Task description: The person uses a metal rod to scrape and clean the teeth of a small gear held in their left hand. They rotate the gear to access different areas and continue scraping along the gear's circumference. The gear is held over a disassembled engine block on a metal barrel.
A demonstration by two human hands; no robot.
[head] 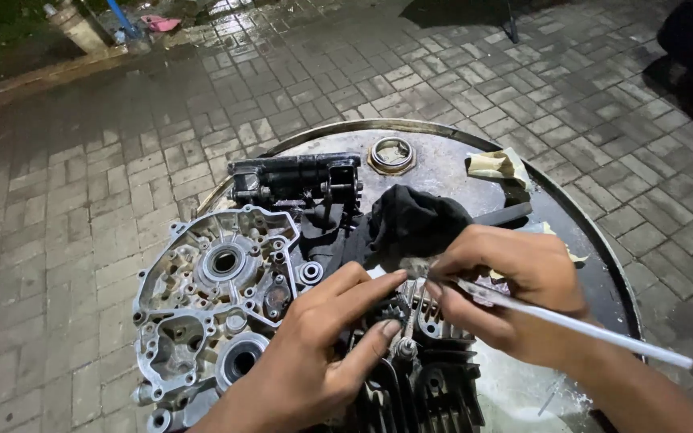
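My left hand (322, 345) pinches a small dark gear on a finned black engine cylinder head (423, 393) at the lower middle. My right hand (507, 289) grips a thin white-handled brush (587, 327), its bristle tip against the same spot by the left fingertips. A silver aluminium engine crankcase half (210, 305) lies flat just left of the hands.
Everything rests on a round metal drum top (443, 164). On it lie a black rag (415, 220), a black engine part (294, 178), a metal ring (392, 154) and crumpled paper (497, 166). Wet brick paving (82, 208) surrounds the drum.
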